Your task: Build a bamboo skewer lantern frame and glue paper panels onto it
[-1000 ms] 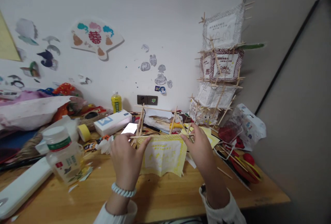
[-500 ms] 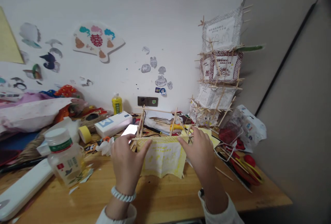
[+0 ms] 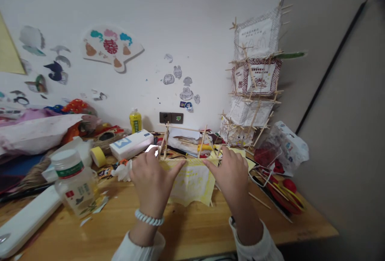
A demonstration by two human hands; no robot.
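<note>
A frame of thin wooden sticks (image 3: 185, 127) stands above the table in front of me. A white sheet with a yellow patterned border (image 3: 192, 184) hangs from its near stick, its lower edge wavy. My left hand (image 3: 152, 178) grips the left end of that edge, the thumb lying along the sheet's top and the fingers curled behind. At the right end, my right hand (image 3: 233, 176) holds the same edge, its thumb pointing inward. Both hands are closed on the frame, and their fingertips are partly hidden behind it.
A tall stick-and-paper tower (image 3: 255, 76) stands at the back right. A clear jar (image 3: 73, 184), yellow tape roll (image 3: 98, 156) and tissue pack (image 3: 131, 143) are on the left. Cords and red items (image 3: 285, 196) lie right. A loose stick (image 3: 259, 200) lies by my right hand.
My left hand has shifted slightly right and up, its thumb reaching further along the sheet's top edge. My right thumb has slid a little left. The frame stays nearly in place.
</note>
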